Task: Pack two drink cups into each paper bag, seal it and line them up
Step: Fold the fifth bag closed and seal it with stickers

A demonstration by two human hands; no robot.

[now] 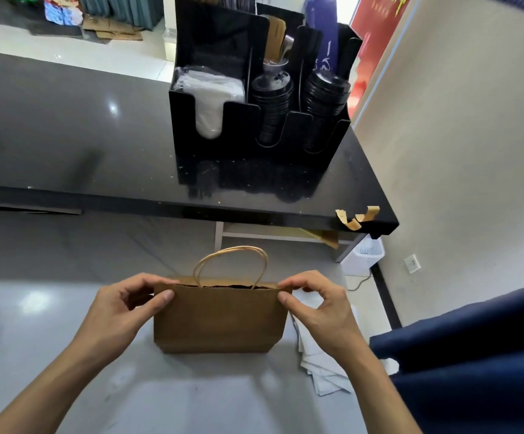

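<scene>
A brown paper bag point(220, 317) with twisted paper handles point(232, 264) stands upright on the grey counter point(51, 324) in front of me. My left hand point(123, 311) pinches the bag's top left corner between thumb and fingers. My right hand point(317, 305) pinches the top right corner the same way. The bag's mouth is nearly closed, showing only a dark slit, so its contents are hidden. No drink cups are visible outside the bag.
A black organiser point(254, 98) with stacked black lids point(273, 98) and plastic bags stands on the raised black ledge point(129, 170) behind. Tape pieces point(356, 216) stick to the ledge's right edge. White papers point(320, 364) lie right of the bag; dark blue cloth point(473, 355) is at right.
</scene>
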